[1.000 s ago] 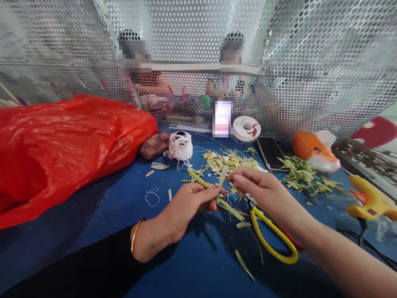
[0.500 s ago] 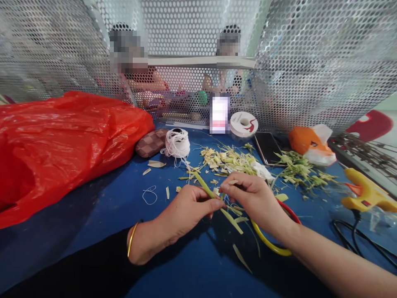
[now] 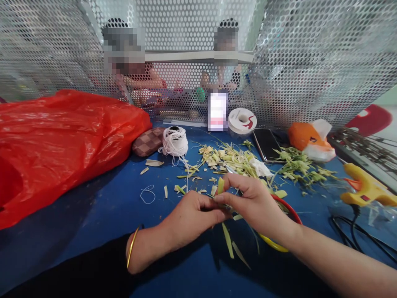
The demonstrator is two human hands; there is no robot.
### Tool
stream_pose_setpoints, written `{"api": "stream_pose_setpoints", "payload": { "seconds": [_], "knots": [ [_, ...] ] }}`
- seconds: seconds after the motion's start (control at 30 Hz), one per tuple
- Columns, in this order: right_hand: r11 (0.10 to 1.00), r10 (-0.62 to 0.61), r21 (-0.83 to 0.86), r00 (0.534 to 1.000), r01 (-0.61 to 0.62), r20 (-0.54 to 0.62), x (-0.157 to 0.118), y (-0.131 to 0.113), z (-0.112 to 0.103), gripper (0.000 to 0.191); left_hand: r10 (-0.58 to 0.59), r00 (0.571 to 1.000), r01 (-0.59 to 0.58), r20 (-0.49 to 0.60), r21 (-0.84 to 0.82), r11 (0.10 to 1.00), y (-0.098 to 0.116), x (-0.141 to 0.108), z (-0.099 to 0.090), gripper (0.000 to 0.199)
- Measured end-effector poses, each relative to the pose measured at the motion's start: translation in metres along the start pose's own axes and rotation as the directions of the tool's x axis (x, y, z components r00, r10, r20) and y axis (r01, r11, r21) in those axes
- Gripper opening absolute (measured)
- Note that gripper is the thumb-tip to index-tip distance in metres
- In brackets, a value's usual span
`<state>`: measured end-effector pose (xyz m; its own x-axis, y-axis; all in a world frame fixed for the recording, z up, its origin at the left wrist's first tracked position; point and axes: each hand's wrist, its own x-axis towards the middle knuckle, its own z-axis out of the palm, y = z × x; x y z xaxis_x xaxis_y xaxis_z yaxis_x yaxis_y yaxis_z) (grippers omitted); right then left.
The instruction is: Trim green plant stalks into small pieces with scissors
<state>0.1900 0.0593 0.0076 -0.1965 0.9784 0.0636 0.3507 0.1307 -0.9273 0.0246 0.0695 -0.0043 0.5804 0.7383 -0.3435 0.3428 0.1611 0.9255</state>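
Observation:
Thumb and fingers of my left hand (image 3: 194, 215) are pinched together on a narrow green leaf strip (image 3: 228, 242), whose lower end hangs down below the fingertips. My right hand (image 3: 248, 194) touches the left fingertips, also closed in a pinch, and a short green end of leaf (image 3: 221, 185) stands up between its finger and thumb. The fingers hide the middle, so I cannot tell whether both ends belong to one strip. Beneath my right wrist lie scissors with a red and yellow handle (image 3: 276, 244), partly covered. A loose pale leaf sliver (image 3: 241, 255) lies beside the hanging end.
Leaf scraps (image 3: 229, 157) and green sprigs (image 3: 300, 167) litter the blue table (image 3: 173, 269). Around them are white string (image 3: 175, 142), a ribbon spool (image 3: 242, 121), a dark phone (image 3: 266, 145), a yellow glue gun (image 3: 367, 186) and a red bag (image 3: 68, 145). People sit behind the perforated screen (image 3: 186, 25).
The leaf strip, earlier slanting straight across my left fingers, now shows only a short upper end and a steeper lower end. My right hand has come closer to the left fingertips.

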Motion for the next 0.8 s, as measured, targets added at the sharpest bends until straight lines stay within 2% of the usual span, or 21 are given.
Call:
{"api": "stream_pose_setpoints", "payload": {
  "seconds": [0.13,0.33,0.47,0.57,0.63,0.7,0.8],
  "knots": [
    [0.994,-0.073,-0.094,0.989,0.061,-0.129,-0.005,0.002,0.003,0.016,0.031,0.998,-0.036,0.056,0.107,0.994,0.003,-0.002,-0.004,0.031],
    [0.981,-0.144,-0.145,0.982,0.126,-0.122,-0.006,0.005,0.009,0.019,0.088,0.992,-0.101,0.093,0.137,0.985,-0.002,-0.003,-0.001,0.034],
    [0.971,-0.198,-0.154,0.974,0.180,-0.106,0.001,0.002,0.001,0.017,0.041,0.999,-0.041,-0.024,-0.015,0.999,-0.002,0.000,0.002,0.031],
    [0.943,-0.284,-0.241,0.933,0.230,-0.220,0.005,-0.004,-0.012,0.010,0.004,0.989,-0.037,-0.145,-0.225,0.974,0.002,0.002,-0.002,0.036],
    [0.950,-0.236,-0.269,0.927,0.158,-0.290,0.006,-0.008,-0.020,0.015,0.001,0.981,-0.066,-0.193,-0.334,0.940,0.005,0.003,-0.006,0.039],
    [0.961,-0.135,-0.268,0.966,0.074,-0.219,0.005,-0.011,-0.024,0.027,-0.004,0.975,-0.084,-0.220,-0.389,0.918,0.006,0.003,-0.009,0.040],
    [0.955,-0.014,-0.297,0.999,0.022,0.028,0.003,-0.010,-0.021,0.033,0.002,0.969,-0.100,-0.248,-0.383,0.918,0.005,0.004,-0.011,0.037]
  ]
}}
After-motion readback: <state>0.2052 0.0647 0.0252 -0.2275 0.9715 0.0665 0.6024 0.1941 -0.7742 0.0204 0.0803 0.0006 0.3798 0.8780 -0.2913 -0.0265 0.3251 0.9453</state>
